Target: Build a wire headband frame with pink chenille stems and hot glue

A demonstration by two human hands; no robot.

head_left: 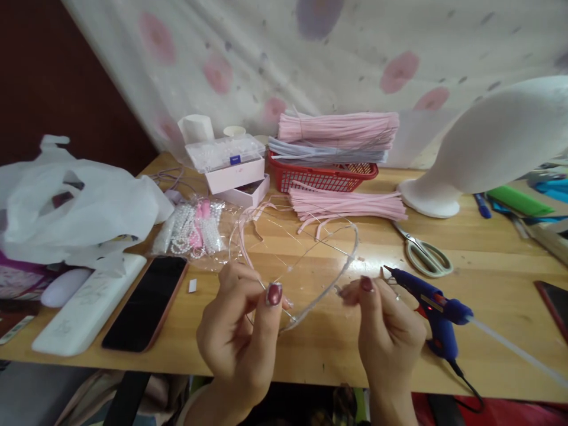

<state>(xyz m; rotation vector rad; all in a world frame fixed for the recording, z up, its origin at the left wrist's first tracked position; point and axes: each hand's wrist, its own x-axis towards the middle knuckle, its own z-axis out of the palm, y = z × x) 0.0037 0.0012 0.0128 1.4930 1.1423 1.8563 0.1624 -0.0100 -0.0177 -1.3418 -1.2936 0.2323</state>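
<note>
My left hand (pixel 242 331) is closed on a heart-shaped wire frame (pixel 317 299), thumb and fingers pinching its lower part. Its right side is wrapped in a fuzzy pale grey strip, while pink wrapping shows on the left side. Thin wires cross inside the heart. Off to the right of the frame, my right hand (pixel 385 331) is pinched shut, thumb against fingers; a tiny greyish bit seems to show at the fingertips, too small to name. A blue glue gun (pixel 432 305) with a clear glue stick lies just beyond that hand, its red light lit.
Pink pipe cleaners (pixel 348 204) lie before a red basket (pixel 322 177) holding more bundles. Scissors (pixel 426 254) and a white foam head stand (pixel 470 148) are at right. At left are a phone (pixel 146 305), a white case (pixel 89 307), bagged beads (pixel 199 228) and a plastic bag (pixel 80 201).
</note>
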